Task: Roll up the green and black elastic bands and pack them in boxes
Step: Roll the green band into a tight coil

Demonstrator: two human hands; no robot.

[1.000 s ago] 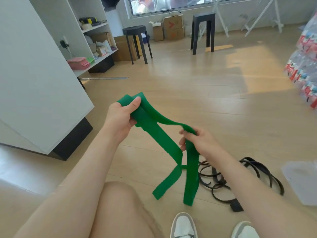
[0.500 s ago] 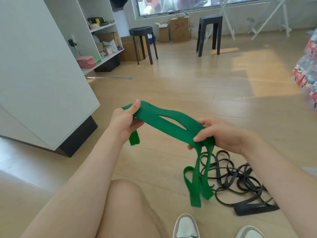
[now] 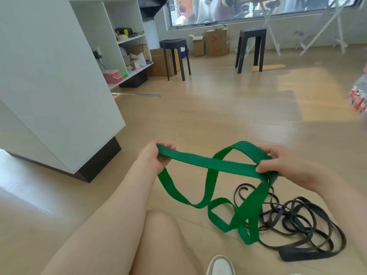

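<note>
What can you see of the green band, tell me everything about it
The green band is a flat, wide, matte strap that looks like woven elastic. It is not rolled yet. One stretch runs nearly level between the left hand, which grips a bend of it, and the right hand, which pinches it where a loop arches up. The rest hangs in loose twisted loops, its lowest folds in front of the black bands on the floor.

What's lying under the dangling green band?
A tangled black elastic band lies on the wooden floor beneath the green elastic band's hanging loops. The green loops cover part of the tangle, so those strands cannot be seen.
</note>
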